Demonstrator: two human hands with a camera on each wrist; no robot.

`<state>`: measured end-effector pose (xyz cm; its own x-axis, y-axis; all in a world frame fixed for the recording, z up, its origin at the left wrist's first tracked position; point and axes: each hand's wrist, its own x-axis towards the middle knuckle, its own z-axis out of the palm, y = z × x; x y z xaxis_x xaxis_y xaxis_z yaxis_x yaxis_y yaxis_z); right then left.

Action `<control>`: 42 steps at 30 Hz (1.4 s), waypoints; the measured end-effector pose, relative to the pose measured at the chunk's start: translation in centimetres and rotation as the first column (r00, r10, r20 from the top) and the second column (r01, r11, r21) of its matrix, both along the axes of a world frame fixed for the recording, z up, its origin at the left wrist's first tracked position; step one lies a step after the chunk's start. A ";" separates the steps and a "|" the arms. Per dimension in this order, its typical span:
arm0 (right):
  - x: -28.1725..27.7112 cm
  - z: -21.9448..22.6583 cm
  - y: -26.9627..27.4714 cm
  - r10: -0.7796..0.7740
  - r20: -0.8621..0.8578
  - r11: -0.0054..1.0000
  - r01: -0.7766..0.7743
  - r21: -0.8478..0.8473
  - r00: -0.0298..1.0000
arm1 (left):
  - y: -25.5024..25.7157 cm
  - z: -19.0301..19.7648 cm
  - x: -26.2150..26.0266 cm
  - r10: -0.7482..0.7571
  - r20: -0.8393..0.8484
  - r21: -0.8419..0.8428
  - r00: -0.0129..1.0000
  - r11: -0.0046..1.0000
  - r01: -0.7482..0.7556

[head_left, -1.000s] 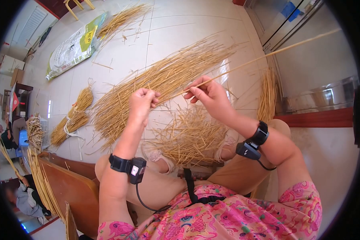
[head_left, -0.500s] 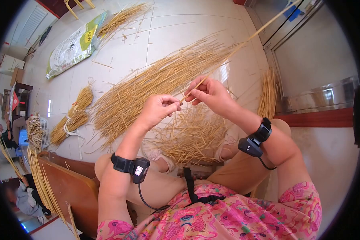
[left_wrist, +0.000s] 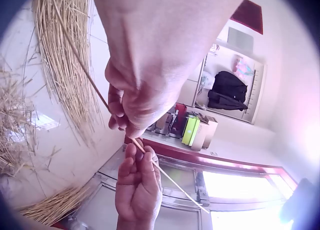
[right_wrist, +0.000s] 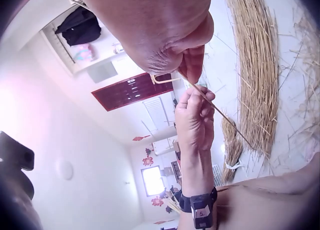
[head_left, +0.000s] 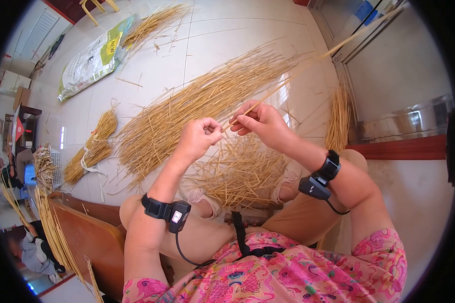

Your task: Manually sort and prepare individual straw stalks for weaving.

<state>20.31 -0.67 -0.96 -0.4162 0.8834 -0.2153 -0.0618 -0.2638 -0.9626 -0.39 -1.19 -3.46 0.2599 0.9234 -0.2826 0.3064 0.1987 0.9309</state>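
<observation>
A long thin straw stalk slants from between the two hands up to the top right in the head view. The left hand pinches it between thumb and curled fingers. Close to its right, the right hand holds the same stalk with thumb and fingers. In the left wrist view the stalk runs through both hands, the right hand below the left. The right wrist view shows its other end reaching past the left hand. Beneath the hands lie a long straw heap and shorter pieces.
A tied straw bundle and a printed bag lie on the floor at left. More straw stands by the glass door at right. A brown wooden piece of furniture is at lower left, with people beyond.
The left hand has moved right and down, close to the right hand. The stalk's far end swung upward, then back down to the right. The right hand has shifted slightly.
</observation>
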 end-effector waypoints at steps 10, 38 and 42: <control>0.5 0.6 0.9 -0.288 0.012 0.955 0.286 0.079 0.958 | 0.4 1.8 -1.8 0.310 -0.420 0.302 0.853 0.934 -0.191; 3.3 1.1 3.7 -0.482 -0.150 0.876 0.472 -0.096 0.863 | 0.1 0.2 -5.6 0.258 -0.936 0.324 0.242 0.898 0.297; 0.7 -0.2 1.2 -0.312 -0.202 0.949 0.293 -0.118 0.928 | 0.8 0.1 -2.0 0.011 -0.484 0.524 0.875 0.805 0.280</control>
<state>21.00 0.49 -1.20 -0.1767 0.9571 -0.2297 -0.3546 -0.2796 -0.8922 -2.34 -0.43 -3.41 0.3738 0.9136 0.1598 0.6917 -0.3894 0.6083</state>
